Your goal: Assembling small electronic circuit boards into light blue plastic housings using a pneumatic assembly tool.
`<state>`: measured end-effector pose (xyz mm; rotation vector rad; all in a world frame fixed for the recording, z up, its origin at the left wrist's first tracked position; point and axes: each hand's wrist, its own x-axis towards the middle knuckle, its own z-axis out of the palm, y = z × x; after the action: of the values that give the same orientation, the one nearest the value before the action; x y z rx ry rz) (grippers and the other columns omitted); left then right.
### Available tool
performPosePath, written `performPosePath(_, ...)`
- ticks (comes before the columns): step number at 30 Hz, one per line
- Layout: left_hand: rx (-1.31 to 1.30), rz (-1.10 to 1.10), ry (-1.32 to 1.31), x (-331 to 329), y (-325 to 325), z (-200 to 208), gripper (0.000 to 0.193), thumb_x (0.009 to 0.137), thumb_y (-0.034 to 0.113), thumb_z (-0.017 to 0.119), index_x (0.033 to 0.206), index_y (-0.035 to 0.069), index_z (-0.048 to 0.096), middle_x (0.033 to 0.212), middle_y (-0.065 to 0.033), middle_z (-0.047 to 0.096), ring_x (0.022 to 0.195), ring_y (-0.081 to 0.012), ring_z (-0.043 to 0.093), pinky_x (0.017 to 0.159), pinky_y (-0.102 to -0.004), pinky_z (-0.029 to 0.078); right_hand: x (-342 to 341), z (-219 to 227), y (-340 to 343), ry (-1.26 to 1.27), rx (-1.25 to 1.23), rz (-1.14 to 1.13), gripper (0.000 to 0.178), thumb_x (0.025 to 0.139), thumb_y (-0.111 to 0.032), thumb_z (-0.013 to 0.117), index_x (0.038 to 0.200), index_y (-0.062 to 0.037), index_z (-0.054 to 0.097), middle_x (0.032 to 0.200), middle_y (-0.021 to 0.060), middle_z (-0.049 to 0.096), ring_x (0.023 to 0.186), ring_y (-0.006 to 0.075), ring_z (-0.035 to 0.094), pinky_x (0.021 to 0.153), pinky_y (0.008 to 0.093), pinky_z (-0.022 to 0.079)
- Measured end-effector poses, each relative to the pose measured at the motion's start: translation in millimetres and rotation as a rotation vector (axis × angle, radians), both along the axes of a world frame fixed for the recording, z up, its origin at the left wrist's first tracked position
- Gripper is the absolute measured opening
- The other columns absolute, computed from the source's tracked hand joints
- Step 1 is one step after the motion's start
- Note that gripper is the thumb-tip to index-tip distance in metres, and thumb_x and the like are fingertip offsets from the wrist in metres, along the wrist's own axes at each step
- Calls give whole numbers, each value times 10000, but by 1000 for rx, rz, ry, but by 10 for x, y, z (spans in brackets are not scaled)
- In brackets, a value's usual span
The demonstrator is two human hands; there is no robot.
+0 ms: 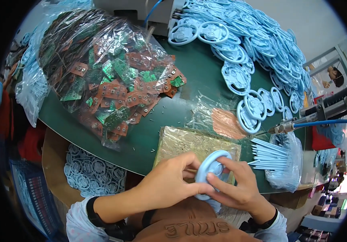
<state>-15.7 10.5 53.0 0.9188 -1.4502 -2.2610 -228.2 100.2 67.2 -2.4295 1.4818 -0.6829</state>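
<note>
A light-blue plastic toy steering wheel is held up and tilted between my two hands, above the near edge of the table. My left hand grips its left rim, thumb at the lower part and fingers behind. On the other side my right hand pinches the wheel near its hub with thumb and fingers. Just beyond the wheel lies a flat block wrapped in yellowish clear film. Any small part between my fingers is hidden.
A clear plastic bag of circuit boards spills across the table's left. Piled blue steering wheels cover the far right. A powered screwdriver juts in from the right, above bagged blue rods. A cardboard box of blue parts stands below left.
</note>
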Motion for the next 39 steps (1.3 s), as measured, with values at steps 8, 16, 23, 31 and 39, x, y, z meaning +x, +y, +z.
performPosePath(8,158,44,189,110,-8,-138,577,865,-53,701,1379,-38,439,1240,-130,603,1161,-188,606,916,-309,552,105,15,455,-1272,601,-687,374,778,-38,827,1099,6,640,1003,106,693,858,189,678,721,325,556)
performPosePath(16,-161,-43,69,70,-70,-67,547,882,-10,690,1398,-36,509,1332,-133,588,1174,-183,586,1018,-329,474,118,84,23,-1023,338,-403,224,814,-15,800,962,0,633,918,73,684,880,117,645,689,253,516)
performPosePath(23,-1060,-283,48,-204,-485,-94,788,872,356,739,1456,-43,392,1551,-271,320,1437,-413,331,1166,-437,292,57,-114,-205,78,-69,-57,388,680,-126,785,1040,-30,678,1109,166,650,983,336,648,787,391,553)
performPosePath(31,-1372,-561,-229,-262,-418,-69,942,667,194,857,1434,-71,380,1528,-276,324,1370,-415,412,1112,-456,395,-773,819,-786,-515,-607,-569,462,912,-14,666,1332,47,484,1235,168,629,1106,197,615,944,293,495)
performPosePath(39,-1275,-571,-92,-280,-687,-193,971,611,201,893,1428,-20,415,1333,-205,486,1227,-369,492,1087,-436,403,-1495,1224,-1367,-972,-126,26,451,1028,-309,541,1336,20,527,1137,168,671,1034,260,693,875,356,560)
